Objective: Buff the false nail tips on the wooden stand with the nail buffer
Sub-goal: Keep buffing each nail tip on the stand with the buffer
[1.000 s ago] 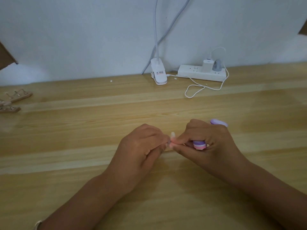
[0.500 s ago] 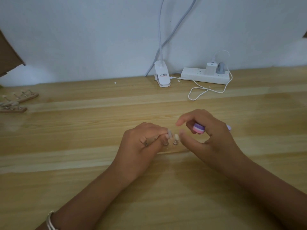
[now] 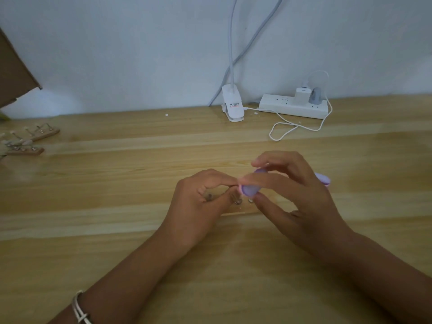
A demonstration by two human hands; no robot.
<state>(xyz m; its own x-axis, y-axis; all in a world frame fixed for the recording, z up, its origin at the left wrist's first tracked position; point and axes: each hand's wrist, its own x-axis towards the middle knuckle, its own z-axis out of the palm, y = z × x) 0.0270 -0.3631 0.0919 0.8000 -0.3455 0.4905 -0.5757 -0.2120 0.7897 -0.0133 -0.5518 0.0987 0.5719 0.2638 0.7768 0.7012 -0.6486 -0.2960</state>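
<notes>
One buffer (image 3: 250,191) leftward, over one stand (image 3: 242,212)

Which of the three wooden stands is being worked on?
The stand under the left hand and right hand, mid-table; the other two lie at the far left edge.

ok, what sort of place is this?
Probably a home or small-workshop desk used for nail work: a wooden table against a plain wall, a clip lamp and power strip at the back, spare nail stands at the left. The right hand holds a buffer; the left hand holds a stand.
</notes>
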